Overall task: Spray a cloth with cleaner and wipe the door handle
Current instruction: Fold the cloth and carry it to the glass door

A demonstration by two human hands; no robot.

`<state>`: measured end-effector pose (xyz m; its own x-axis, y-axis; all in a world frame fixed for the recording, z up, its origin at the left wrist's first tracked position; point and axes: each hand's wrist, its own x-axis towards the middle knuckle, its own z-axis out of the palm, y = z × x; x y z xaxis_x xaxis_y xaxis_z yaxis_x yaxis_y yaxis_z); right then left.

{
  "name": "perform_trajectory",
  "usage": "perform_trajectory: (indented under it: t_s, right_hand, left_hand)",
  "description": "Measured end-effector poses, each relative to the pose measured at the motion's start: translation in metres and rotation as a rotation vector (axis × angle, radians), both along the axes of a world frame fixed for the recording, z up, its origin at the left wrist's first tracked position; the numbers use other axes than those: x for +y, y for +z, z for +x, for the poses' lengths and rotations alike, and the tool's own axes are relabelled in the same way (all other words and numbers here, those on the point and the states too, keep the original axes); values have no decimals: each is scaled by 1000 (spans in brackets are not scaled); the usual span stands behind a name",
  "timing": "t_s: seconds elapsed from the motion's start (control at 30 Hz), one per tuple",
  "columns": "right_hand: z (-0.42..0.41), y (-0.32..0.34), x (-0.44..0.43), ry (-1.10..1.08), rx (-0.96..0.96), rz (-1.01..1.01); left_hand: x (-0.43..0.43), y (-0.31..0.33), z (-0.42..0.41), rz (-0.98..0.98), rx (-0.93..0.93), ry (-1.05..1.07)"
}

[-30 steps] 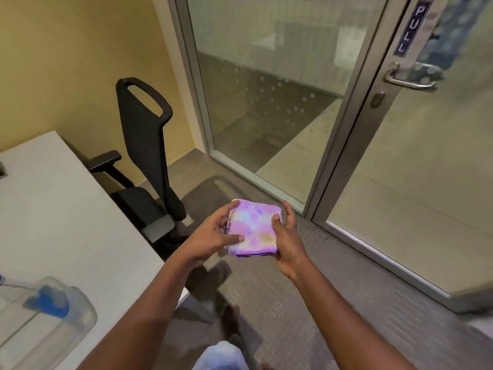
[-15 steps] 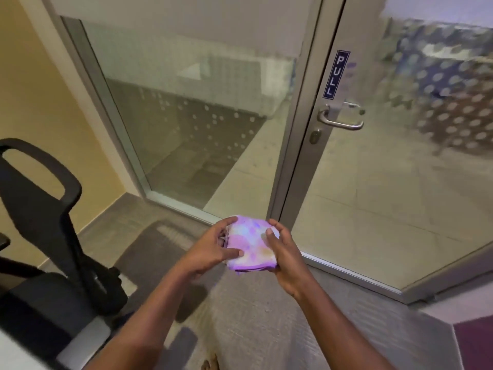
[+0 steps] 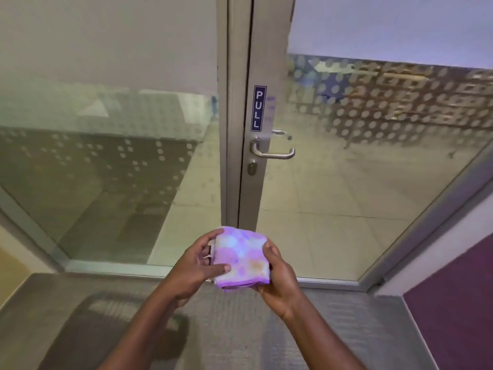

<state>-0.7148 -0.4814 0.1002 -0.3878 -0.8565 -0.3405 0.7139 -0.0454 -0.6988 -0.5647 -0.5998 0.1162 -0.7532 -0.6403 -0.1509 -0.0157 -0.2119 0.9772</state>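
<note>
Folded cloth held between left hand and right hand, each grip closed on an edge, above carpet; well below handle on door. "PULL" sign just above handle; keyhole just beneath.

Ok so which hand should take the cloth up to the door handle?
Probably the right hand: it already cups the folded cloth from beneath, and the door handle sits up and slightly right of it.
</note>
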Motion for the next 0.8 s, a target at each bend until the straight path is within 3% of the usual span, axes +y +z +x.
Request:
perform_trajectory:
  t_s: [0.17,0.5,0.67,0.8]
  right_hand:
    - [-45,6,-16,26,-127,3]
    - [-142,10,-52,162,-339,-159]
    - [-166,5,-66,283,-351,-285]
    - [-174,4,-75,311,-319,-314]
  left_hand:
    - [-16,11,-50,1,23,-24]
    - [-43,20,-148,307,191,-66]
    - [-49,15,-170,371,248,-85]
    - [-61,14,-176,301,176,-69]
